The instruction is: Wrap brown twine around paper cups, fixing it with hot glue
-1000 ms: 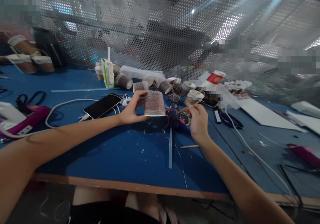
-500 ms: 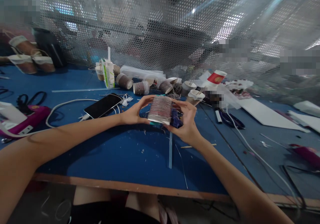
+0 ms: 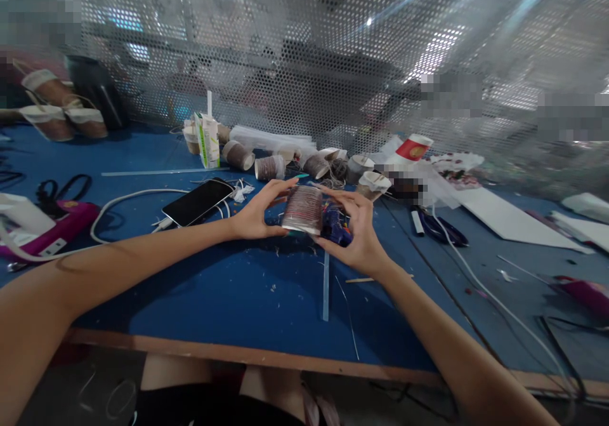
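A paper cup wrapped in reddish-brown thread (image 3: 303,209) is held upside down above the blue table (image 3: 214,292), between both hands. My left hand (image 3: 257,213) grips its left side with thumb below and fingers on top. My right hand (image 3: 358,232) clasps its right side, fingers curled over the top. A tangle of blue and coloured threads (image 3: 335,223) lies just behind the cup, next to my right palm.
A phone (image 3: 196,201) with a white cable lies left of the hands. Several thread-wrapped cups (image 3: 269,167), a small carton (image 3: 208,139) and a red cup (image 3: 413,147) stand before a perforated screen. A thin strip (image 3: 325,286) and a pink tool (image 3: 52,230) lie on the table.
My right hand came left from the thread tangle and took hold of the cup's right side; the cup shifted slightly right and both hands hold it now.
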`<state>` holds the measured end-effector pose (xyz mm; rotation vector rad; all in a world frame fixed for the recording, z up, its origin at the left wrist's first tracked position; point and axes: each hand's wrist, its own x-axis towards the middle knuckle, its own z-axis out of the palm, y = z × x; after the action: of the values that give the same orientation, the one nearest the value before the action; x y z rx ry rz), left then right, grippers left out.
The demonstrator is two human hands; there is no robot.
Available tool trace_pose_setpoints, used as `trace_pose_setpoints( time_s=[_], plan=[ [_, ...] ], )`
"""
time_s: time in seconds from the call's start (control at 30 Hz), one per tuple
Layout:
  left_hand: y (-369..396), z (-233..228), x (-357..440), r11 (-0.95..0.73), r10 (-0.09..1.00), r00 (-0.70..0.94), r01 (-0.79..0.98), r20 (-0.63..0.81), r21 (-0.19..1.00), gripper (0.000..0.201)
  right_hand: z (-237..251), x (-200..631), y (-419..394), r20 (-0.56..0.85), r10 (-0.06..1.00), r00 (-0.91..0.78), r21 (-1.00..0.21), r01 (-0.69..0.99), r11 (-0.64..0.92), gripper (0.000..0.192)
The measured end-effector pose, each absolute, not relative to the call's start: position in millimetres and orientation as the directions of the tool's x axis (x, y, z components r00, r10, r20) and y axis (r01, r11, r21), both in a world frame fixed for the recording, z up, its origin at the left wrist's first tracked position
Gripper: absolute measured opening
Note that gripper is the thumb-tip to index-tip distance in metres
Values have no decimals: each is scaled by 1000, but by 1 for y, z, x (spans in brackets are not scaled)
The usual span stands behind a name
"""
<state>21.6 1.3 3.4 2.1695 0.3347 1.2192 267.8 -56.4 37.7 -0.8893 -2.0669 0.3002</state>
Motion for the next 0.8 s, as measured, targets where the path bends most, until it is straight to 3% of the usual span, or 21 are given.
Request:
trace_pose_setpoints(
  time_s=[0.1,0.17,0.27,0.33,0.43,0.53,0.6,0.7,0.8],
  plan=[
    [2,2,22,-785,528,475,-44,704,618,91,40,278,-49,584,738,-338,-620,401,675,68],
    [4,-1,23,-798,541,405,-27,737,601,88,41,285,-42,590,783,-199,-690,380,616,57],
    [10,-7,25,-832,524,282,-34,804,554,83,45,293,-33,563,824,58,-752,450,482,41],
    [15,-11,27,-858,490,206,-58,847,510,82,49,297,-31,456,881,127,-775,543,323,33],
    [21,-16,29,-863,494,115,-62,862,502,83,55,303,-31,237,970,58,-662,740,118,36],
    [23,-18,30,-841,537,64,-34,841,539,84,57,308,-36,117,993,-26,-487,870,80,52],
    [22,-18,30,-826,562,45,-3,826,563,84,59,308,-40,88,994,-62,-437,894,95,62],
    [20,-16,29,-819,574,35,61,818,571,85,63,300,-49,191,977,-100,-391,905,169,66],
    [17,-13,27,-820,570,74,118,818,561,83,67,282,-60,485,839,-247,-340,830,441,38]
  ],
)
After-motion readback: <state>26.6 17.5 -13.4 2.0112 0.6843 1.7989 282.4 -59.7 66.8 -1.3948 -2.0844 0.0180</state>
